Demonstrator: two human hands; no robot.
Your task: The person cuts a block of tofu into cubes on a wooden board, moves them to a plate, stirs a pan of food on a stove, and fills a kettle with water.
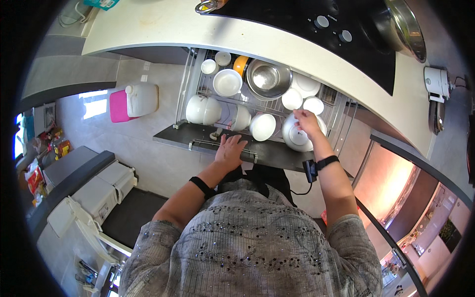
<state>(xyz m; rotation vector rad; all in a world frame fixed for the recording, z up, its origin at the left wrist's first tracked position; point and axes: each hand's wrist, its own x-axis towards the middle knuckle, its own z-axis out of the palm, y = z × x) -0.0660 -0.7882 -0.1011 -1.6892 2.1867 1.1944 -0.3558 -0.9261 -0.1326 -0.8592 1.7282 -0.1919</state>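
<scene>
A pulled-out wire drawer [293, 138] holds dishes before me. My left hand [231, 150] rests at its dark front panel [178, 134], fingers spread beside a metal rail [207, 142]; nothing shows in that hand. Over a large upturned white bowl [297, 137] at the drawer's right front is my right hand [307, 120], its fingers partly bent. Whether they touch the bowl or grip it is hidden. Tilted white bowls [262, 127] line the front row, with a nested pair [203, 110] at the left. Behind stand a steel bowl [268, 78], an orange bowl [241, 65] and small white bowls [292, 98].
Above the drawer runs a pale countertop [156, 26] with a black cooktop [356, 48]; a steel pot [406, 33] sits at its right. A white plastic jug [142, 99] stands on the floor at left, near a white storage bin [96, 196].
</scene>
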